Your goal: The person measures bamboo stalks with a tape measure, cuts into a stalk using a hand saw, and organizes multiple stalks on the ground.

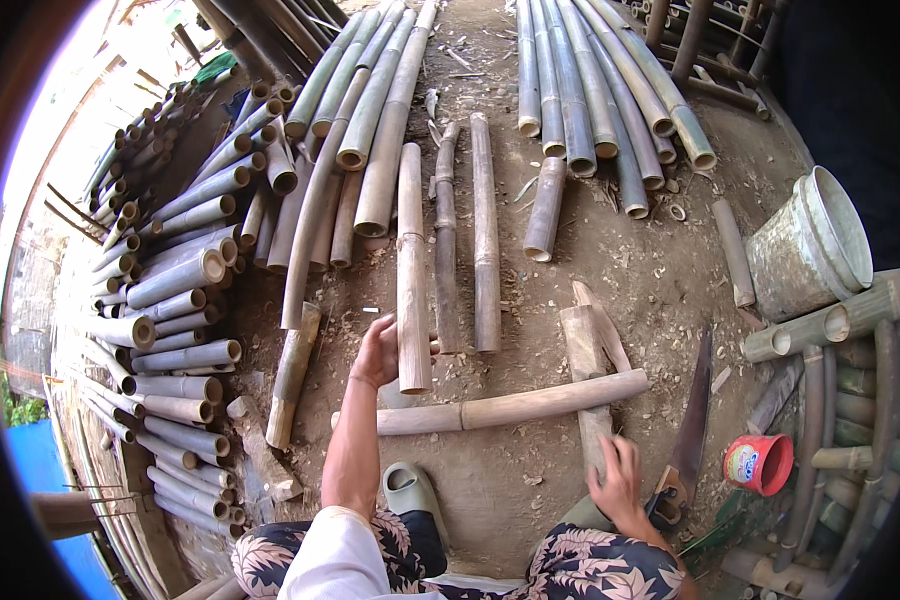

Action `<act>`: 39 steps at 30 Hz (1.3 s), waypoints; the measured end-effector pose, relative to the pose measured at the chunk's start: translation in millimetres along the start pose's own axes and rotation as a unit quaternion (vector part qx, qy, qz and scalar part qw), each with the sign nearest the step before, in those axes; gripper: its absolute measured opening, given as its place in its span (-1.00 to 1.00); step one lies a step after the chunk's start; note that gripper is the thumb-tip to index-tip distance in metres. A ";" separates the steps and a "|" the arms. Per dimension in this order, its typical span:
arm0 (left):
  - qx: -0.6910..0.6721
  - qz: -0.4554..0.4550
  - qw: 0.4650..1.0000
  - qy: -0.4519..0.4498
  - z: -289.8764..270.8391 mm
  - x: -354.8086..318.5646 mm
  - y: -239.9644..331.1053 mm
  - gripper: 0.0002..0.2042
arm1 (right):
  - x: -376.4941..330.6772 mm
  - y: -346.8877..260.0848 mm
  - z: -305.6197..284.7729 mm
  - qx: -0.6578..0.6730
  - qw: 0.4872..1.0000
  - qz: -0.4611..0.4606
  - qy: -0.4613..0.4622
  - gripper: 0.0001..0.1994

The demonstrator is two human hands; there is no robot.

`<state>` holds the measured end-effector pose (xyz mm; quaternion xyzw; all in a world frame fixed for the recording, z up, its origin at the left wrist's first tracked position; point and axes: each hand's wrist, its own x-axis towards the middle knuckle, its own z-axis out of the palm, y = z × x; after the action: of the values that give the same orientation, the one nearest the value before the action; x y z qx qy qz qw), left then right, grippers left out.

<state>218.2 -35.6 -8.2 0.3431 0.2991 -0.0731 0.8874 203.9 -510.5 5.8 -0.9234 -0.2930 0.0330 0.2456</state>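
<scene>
1. The left hand (378, 352) has its grip closed around the near end of a pale bamboo piece (411, 268) that lies lengthwise on the dirt floor (510, 480), just beyond the person's knees. With only one end held, the far end could drag or swing into the neighbouring bamboo lengths (467, 230) touching alongside it.
2. The right hand (618, 482) rests fingers spread, clamped on nothing, beside the handsaw (688, 432); the toothed blade near those fingers risks a cut.
3. The long bamboo pole (510, 405) lying across the wooden block (585, 385) could roll off.
4. The red cup (760, 463) nearby could be knocked.
</scene>
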 end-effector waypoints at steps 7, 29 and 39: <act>0.119 0.025 0.989 0.089 -12.7 -15.9 1.2 -0.45 | 112.4 -24.1 92.3 -0.183 0.958 -0.202 -0.090 -0.33; 0.784 0.021 0.609 -0.117 -116.7 -95.0 -80.6 -0.25 | 5.3 -18.9 -7.5 -0.081 0.898 -0.225 -0.369 -0.42; 0.672 -0.107 0.732 -0.020 -144.1 -71.3 -24.2 -0.30 | 24.3 -31.5 -8.5 -0.099 0.907 -0.243 -0.328 -0.31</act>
<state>83.0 34.8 -64.8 0.8143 0.1886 -0.3564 0.4175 209.2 -478.4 30.1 -0.7800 -0.5745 0.2444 0.0430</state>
